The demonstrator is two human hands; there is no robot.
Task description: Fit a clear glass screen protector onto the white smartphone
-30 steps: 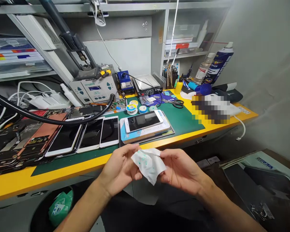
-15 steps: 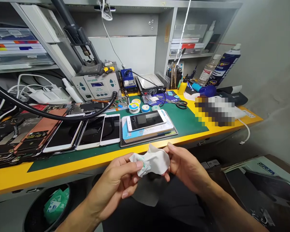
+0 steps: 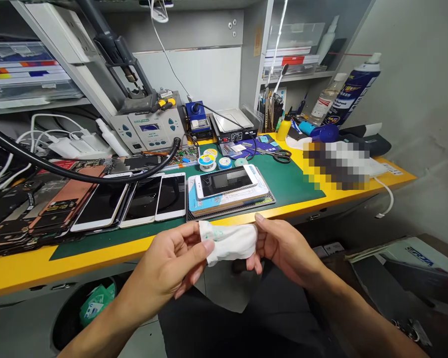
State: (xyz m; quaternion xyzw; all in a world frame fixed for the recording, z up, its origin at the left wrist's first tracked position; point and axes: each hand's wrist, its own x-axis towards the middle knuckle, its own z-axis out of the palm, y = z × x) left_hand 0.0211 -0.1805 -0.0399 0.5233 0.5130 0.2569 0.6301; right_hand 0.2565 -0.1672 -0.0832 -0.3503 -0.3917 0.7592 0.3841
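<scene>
Between my hands, just in front of the yellow table edge, is a thin white wipe [image 3: 233, 242] with small green marks near its left end. My left hand [image 3: 179, 258] pinches the left end, thumb on top and fingers behind. My right hand [image 3: 278, 248] is closed on the right end, its thumb raised at the upper corner and some fingertips showing below. Beyond the wipe, a white smartphone [image 3: 227, 182] with a dark screen lies on a blue and white box [image 3: 229, 196]. Neither hand touches the phone.
Several phones [image 3: 170, 196] and bare phone parts [image 3: 56, 204] line the left of the green mat [image 3: 298, 184]. Behind stand a grey soldering station [image 3: 153, 132], solder spools [image 3: 207, 162] and scissors [image 3: 280, 156]. A bin [image 3: 65, 308] is below left; a spray can [image 3: 353, 92] stands right.
The wipe has gone from crumpled to stretched flatter between my hands. My left hand has shifted slightly left and up. The view has moved a little.
</scene>
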